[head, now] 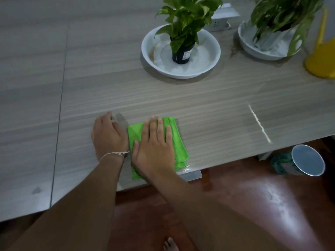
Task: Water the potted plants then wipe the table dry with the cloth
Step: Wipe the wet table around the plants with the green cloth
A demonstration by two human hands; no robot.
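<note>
A folded bright green cloth (pixel 176 140) lies on the wood-grain table (pixel 208 98) near its front edge. My right hand (pixel 154 144) presses flat on the cloth with straight fingers. My left hand (pixel 107 136) rests on the bare table just left of the cloth, fingers loosely bent, holding nothing. Behind, a small potted plant (pixel 183 33) in a black pot stands in a white dish (pixel 206 57). A second leafy plant (pixel 282 17) sits in another white dish (pixel 248 46) at the back right. A yellow watering can (pixel 322 58) stands at the right edge.
A white power socket block (pixel 221 20) sits behind the plants. A wet streak (pixel 259 124) glints on the table to the right of the cloth. Below the table's edge stands a metal-rimmed bin (pixel 308 160) on the reddish floor. A seam (pixel 58 124) splits the tabletop at left.
</note>
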